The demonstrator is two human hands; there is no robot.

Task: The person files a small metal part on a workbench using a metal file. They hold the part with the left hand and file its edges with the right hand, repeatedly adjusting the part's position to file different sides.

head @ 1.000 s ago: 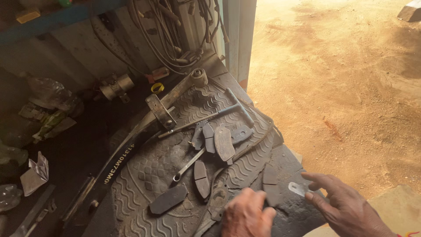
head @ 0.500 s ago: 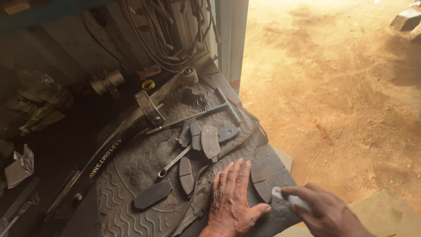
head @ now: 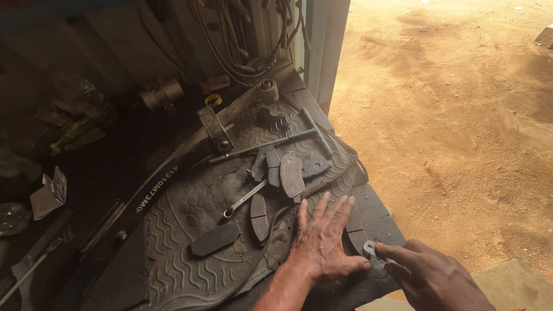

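My left hand [head: 322, 245] lies flat with fingers spread on a black ribbed rubber mat [head: 178, 259]. It holds nothing. My right hand [head: 429, 276] is at the mat's near right corner, its fingertips pinching a small pale metal piece [head: 368, 248] against the mat. A dark brake pad [head: 357, 237] lies between the two hands. More brake pads lie on the mat: one flat pad [head: 215, 238], one curved pad [head: 260, 217] and a cluster [head: 292, 174] further back.
A spanner [head: 245, 198] and a T-handle wrench [head: 308, 133] lie on the mat. A leaf spring [head: 222, 124] runs diagonally behind it. Cables [head: 230, 40] hang on the back wall. Cluttered parts fill the dark left side. Sandy ground [head: 461, 115] lies right.
My left hand went from a loose fist to flat and spread, then slid further onto the mat. My right hand closed on the small metal piece and shifted it left.
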